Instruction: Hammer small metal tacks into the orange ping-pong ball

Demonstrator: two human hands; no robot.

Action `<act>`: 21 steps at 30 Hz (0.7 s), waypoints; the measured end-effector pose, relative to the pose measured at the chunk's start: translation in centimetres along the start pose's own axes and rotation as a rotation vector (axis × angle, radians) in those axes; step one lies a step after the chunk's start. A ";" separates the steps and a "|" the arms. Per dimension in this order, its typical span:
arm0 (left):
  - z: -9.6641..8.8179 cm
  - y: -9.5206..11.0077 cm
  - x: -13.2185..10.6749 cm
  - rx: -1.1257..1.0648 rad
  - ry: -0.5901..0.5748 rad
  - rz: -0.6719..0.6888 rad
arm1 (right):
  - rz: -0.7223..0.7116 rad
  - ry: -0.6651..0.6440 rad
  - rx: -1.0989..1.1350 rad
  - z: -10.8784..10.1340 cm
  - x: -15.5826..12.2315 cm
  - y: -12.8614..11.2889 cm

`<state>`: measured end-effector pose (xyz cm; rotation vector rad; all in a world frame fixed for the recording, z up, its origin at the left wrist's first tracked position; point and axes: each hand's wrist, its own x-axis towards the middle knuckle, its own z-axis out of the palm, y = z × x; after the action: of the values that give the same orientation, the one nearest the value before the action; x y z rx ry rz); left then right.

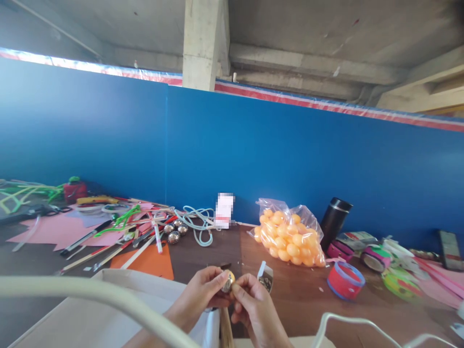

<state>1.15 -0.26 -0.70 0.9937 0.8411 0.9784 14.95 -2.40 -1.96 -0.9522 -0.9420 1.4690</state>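
Observation:
Just above the table's front edge, my left hand (205, 290) grips a small ball (228, 281) between thumb and fingers. Shiny silver covers part of the ball, and orange-yellow shows at its top. The thumb and forefinger of my right hand (253, 299) are pinched together against the ball's right side; whatever they hold is too small to make out. Right behind that hand is a small open box (266, 278) of dark, glinting bits. Several finished-looking silver balls (174, 237) lie farther back on the left. A clear bag of orange balls (288, 239) stands behind my hands.
A white box (145, 285) sits at front left, with a pale curved bar (108, 302) crossing before it. Sticks, pens and paper (32, 232) clutter the left. To the right are a black bottle (335, 220) and a red-and-blue tape roll (345, 281). A blue partition (290, 154) stands behind.

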 end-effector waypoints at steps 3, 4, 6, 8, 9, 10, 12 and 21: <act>0.1 -0.1 -0.1 -0.015 0.008 0.026 | -0.008 0.004 0.009 0.1 0.0 0.0; 0.1 -0.1 -0.1 -0.029 0.006 0.029 | -0.009 0.000 0.014 0.2 0.1 0.0; 0.0 -0.2 0.0 -0.063 -0.001 0.026 | -0.010 -0.009 0.025 0.4 0.1 -0.3; -0.2 -0.1 0.2 -0.115 -0.016 0.017 | -0.010 -0.022 0.024 0.5 0.2 -0.6; -0.3 0.0 0.3 -0.146 -0.020 0.013 | -0.010 -0.017 0.004 0.4 0.1 -0.7; -0.5 0.0 0.4 -0.176 -0.021 0.008 | -0.008 -0.010 -0.043 0.2 0.1 -0.9; -0.9 0.2 0.6 -0.224 -0.012 -0.003 | 0.004 0.008 -0.230 -0.4 -0.1 -1.1; -2.2 0.3 1.1 -0.347 0.096 0.033 | -0.009 0.001 -1.333 -1.7 -1.0 -0.1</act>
<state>-0.53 1.49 -1.28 0.6696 0.7043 1.1622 16.64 -3.27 -2.47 -1.8373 -1.9644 0.6732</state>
